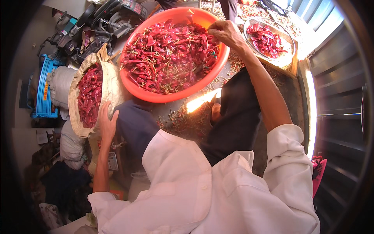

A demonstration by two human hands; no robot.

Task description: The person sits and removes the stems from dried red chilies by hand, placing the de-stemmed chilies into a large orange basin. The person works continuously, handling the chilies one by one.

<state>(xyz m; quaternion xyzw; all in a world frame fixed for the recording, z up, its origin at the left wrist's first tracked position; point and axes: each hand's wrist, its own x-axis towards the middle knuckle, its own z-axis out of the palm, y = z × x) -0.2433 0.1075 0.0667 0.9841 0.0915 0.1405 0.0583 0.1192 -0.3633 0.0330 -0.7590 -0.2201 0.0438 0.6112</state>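
Observation:
A large orange plastic basin (163, 98) full of dried red chili peppers (172, 55), many with pale stems, lies before me. My right hand (227, 32) is over the basin's right rim with bent fingers; whether anything is between the fingertips is hidden. To the left, a cream woven sack (112, 84) stands with its mouth rolled back, filled with dried red chili peppers (90, 96). My left hand (107, 118) is at the near right edge of this sack, its thumb and fingers apart and nothing seen in it.
At the far right, a round sieve (293, 48) with chilies sits over a wooden-edged tray (294, 68). Loose stems litter the floor (178, 117). A blue plastic crate (46, 87), stuffed sacks (62, 84) and a scooter (102, 23) line the left. Another person's leg (229, 8) shows beyond the basin.

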